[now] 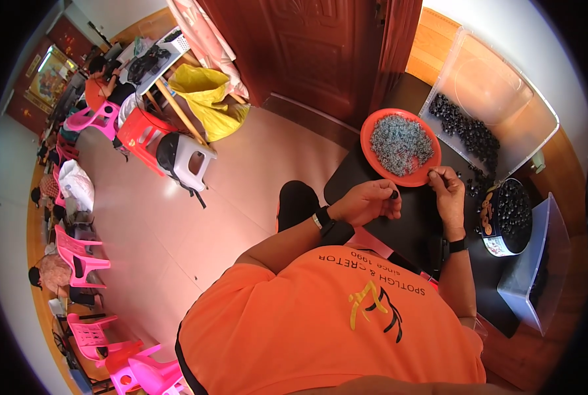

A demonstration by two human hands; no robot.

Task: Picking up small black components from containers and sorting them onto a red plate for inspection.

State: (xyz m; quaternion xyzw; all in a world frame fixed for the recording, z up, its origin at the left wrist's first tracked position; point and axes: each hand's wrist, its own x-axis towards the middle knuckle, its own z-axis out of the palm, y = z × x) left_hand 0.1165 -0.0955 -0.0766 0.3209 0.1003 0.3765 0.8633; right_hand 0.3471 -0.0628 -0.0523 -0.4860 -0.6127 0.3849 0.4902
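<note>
My left hand point(367, 204) is closed over the dark table, with a small black part point(394, 195) showing at its thumb and fingertips. To its right, my right hand point(447, 192) makes a pinch at the near rim of a red round bowl point(367, 153). Something tiny and dark seems to sit between those fingertips, too small to name. Small silvery metal pieces point(400, 143) fill the bowl. Just right of my right hand, several loose black parts point(478, 182) lie on the table point(406, 227).
A clear plastic bin point(504, 92) with black parts stands behind the bowl. At right are a round tub point(500, 245) heaped with black parts and a translucent bin point(537, 263). Left are a yellow bag point(205, 99), a grey stool point(187, 158), pink chairs point(83, 253) and a seated person point(97, 89).
</note>
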